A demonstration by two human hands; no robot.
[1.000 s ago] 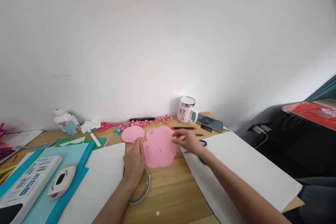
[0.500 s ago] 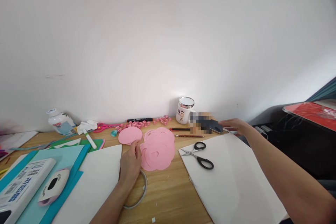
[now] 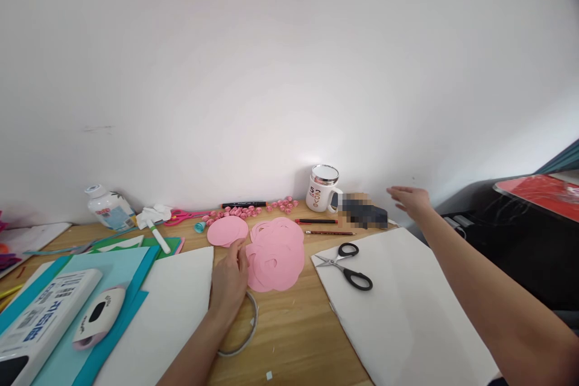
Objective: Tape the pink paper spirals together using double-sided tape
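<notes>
My left hand lies flat on the wooden desk, its fingertips touching the edge of a pile of pink paper circles; a thin ring lies under the wrist. My right hand hovers open above the far right of the desk, just right of a blurred dark object, holding nothing. Black-handled scissors rest on a white sheet below that arm.
A white mug, a red pen, a pencil, a black marker and small pink paper rolls line the wall. Left: white bottle, pink scissors, blue sheets, a punch.
My right hand left the pink circles, swung right past the scissors to the blurred object, and now lifts above it. The left hand stayed put.
</notes>
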